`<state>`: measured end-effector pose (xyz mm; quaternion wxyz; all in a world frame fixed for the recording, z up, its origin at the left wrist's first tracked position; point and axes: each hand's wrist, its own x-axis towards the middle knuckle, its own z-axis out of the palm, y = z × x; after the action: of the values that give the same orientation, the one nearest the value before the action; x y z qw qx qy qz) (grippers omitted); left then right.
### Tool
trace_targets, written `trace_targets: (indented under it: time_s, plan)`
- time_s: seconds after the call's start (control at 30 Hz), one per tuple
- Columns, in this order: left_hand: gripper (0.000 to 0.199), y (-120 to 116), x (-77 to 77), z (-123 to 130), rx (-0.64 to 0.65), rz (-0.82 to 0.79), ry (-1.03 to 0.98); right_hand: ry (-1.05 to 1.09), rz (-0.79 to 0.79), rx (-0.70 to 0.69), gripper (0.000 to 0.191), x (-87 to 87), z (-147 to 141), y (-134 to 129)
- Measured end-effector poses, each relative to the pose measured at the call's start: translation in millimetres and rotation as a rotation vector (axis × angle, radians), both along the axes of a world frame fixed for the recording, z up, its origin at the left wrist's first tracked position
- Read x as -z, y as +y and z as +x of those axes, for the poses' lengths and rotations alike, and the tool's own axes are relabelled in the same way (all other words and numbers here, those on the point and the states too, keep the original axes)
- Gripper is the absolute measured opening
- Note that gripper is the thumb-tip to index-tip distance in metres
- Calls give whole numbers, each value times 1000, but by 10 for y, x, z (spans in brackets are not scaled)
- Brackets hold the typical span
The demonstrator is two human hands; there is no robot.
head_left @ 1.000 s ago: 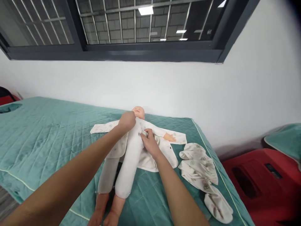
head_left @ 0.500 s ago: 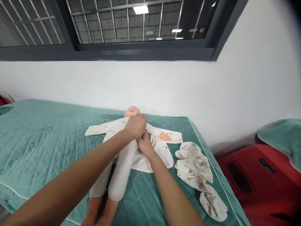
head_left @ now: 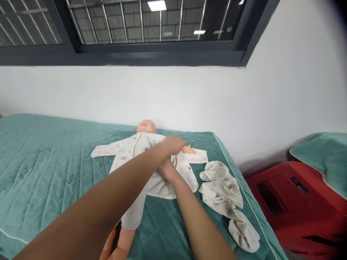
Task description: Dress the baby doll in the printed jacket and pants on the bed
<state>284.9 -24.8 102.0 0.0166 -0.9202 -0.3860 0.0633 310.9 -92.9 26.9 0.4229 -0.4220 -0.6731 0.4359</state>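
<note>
A baby doll (head_left: 146, 126) lies on its back, its torso in a white printed jacket (head_left: 124, 153), its legs in plain white pants (head_left: 135, 213). The jacket's left side in view is on the doll's arm; the right side lies spread beneath it. My left hand (head_left: 176, 144) is closed around the doll's forearm, just above the bare doll hand (head_left: 188, 149), over the flat sleeve (head_left: 197, 156). Below it, crossed by my left forearm, my right hand (head_left: 167, 169) rests against the doll's side and the open jacket panel. Its fingers are hidden.
Folded printed baby clothes (head_left: 222, 191) lie right of the doll on the green quilted bed cover (head_left: 67, 173). Beyond the bed's right edge stands a red plastic stool (head_left: 292, 202) with green cloth (head_left: 325, 155) on it. A white wall and barred window are behind.
My left hand has moved right, from the doll's chest to its forearm near the wrist. The doll's hand sits slightly higher over the sleeve. The view has shifted a little.
</note>
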Motion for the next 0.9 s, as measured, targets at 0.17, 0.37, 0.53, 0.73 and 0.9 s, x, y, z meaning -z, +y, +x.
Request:
trace_targets:
  time_s: [0.17, 0.37, 0.53, 0.73, 0.9]
  plan:
    - [30, 198, 0, -99, -32, -43, -20, -83, -17, -193, 29, -285, 380, -96]
    - [29, 188, 71, -207, -25, -34, -92, -250, -110, 157, 23, -177, 828, 50]
    - [26, 112, 104, -283, -12, 26, -185, -419, -98, 558, 22, 72, 942, 220]
    - [31, 71, 158, -303, 12, 37, -190, -493, -171, 660, 31, 55, 1094, 252]
    - [29, 25, 212, -311, 6, 12, -144, -301, -90, 833, 21, 45, 1335, 316]
